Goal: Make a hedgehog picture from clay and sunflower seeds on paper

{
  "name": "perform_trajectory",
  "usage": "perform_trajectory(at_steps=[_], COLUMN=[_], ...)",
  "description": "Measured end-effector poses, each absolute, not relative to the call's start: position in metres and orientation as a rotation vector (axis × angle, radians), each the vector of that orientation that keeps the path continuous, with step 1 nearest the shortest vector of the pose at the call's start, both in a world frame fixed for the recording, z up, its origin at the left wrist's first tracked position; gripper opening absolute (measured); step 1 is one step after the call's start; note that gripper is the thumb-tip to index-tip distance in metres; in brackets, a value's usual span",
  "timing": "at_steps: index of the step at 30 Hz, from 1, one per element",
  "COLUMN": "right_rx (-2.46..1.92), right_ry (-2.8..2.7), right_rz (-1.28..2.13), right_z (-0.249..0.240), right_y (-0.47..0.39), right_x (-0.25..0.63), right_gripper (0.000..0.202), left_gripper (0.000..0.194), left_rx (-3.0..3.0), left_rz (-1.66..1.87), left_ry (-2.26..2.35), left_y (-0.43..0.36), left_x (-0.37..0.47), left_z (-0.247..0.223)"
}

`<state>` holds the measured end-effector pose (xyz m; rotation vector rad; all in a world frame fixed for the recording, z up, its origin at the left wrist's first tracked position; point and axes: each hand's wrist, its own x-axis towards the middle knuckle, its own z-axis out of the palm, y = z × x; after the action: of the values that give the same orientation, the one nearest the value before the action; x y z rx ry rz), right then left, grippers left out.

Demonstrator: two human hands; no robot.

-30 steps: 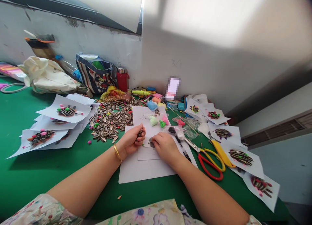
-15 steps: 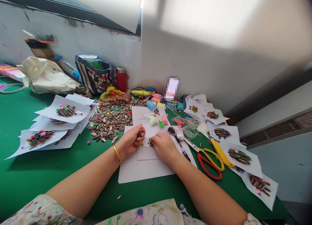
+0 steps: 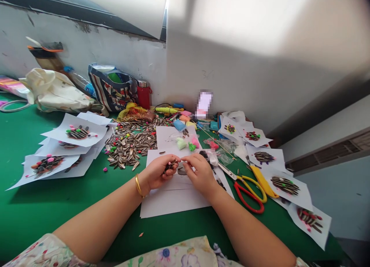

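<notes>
Several striped sunflower seeds (image 3: 170,165) lie cupped in my left hand (image 3: 160,170), its fingers curled round them above white paper (image 3: 170,203). My right hand (image 3: 199,174) is close beside it, thumb and forefinger together near the left fingertips; what they pinch, if anything, is too small to make out. Under the hands, a dark grey clay shape (image 3: 182,170) shows partly on the paper. One loose seed (image 3: 162,153) rests on the sheet behind my left hand. A large heap of seeds (image 3: 130,143) with small coloured clay balls spreads to the left.
Red-and-yellow scissors (image 3: 248,193) and a yellow cutter (image 3: 263,181) lie right of the paper. Sheets with seed hedgehogs stand at left (image 3: 47,170) and right (image 3: 289,190). Bags, a red flask (image 3: 143,95) and clay packets line the wall.
My right hand has lifted from the clay shape and come to the left fingertips. My left hand has opened slightly, showing more seeds. A loose seed now shows on the paper behind it.
</notes>
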<state>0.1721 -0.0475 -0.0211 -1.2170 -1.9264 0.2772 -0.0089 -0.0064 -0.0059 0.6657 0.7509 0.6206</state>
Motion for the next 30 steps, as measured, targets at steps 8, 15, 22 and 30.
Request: perform_trajectory(at_steps=[8, 15, 22, 30], right_rx=[-1.204, -1.192, -1.243, -1.255], right_ry=[-1.897, -1.956, -1.964, -1.774], right_rz=[0.339, 0.331, 0.333, 0.451], right_z=[-0.016, -0.012, -0.013, -0.016], right_y=[-0.054, -0.060, -0.057, -0.052], right_x=[0.169, 0.161, 0.166, 0.171], right_gripper=[0.019, 0.014, 0.017, 0.021], left_gripper=[0.018, 0.024, 0.032, 0.031], left_rx=[0.640, 0.714, 0.701, 0.798], left_rz=[0.603, 0.589, 0.561, 0.463], left_ry=[0.688, 0.738, 0.798, 0.818], left_y=[-0.010, -0.019, -0.020, -0.020], left_x=[-0.007, 0.000, 0.001, -0.001], left_z=[-0.009, -0.013, -0.014, -0.009])
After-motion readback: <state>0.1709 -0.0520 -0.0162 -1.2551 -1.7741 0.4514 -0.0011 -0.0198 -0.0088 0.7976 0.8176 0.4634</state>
